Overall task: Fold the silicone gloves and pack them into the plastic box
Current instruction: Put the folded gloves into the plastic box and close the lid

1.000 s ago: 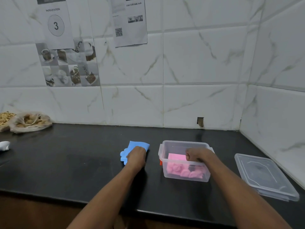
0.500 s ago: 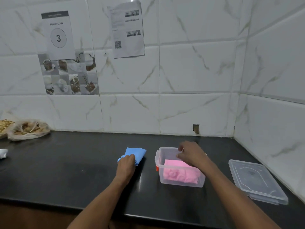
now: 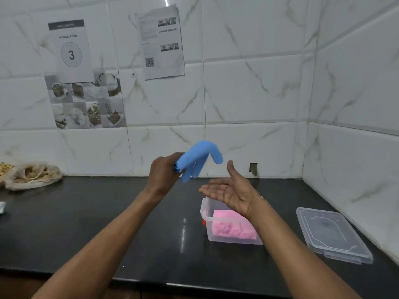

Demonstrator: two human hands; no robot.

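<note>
My left hand (image 3: 163,172) grips the cuff end of a blue silicone glove (image 3: 199,157) and holds it in the air above the counter, its fingers drooping to the right. Palm up with straight fingers, my right hand (image 3: 231,190) hovers just below and right of the glove, holding nothing. Under that hand stands the clear plastic box (image 3: 207,228) on the counter. A folded pink glove (image 3: 228,226) lies inside it, partly hidden by my right wrist.
The box's clear lid (image 3: 332,234) lies flat to the right, near the tiled side wall. A plastic bag of snacks (image 3: 32,175) sits at the far left against the back wall. The black counter (image 3: 86,216) runs along the front edge.
My left hand has lifted the blue glove off the counter into the air. My right hand has left the box and turned palm up beneath the glove.
</note>
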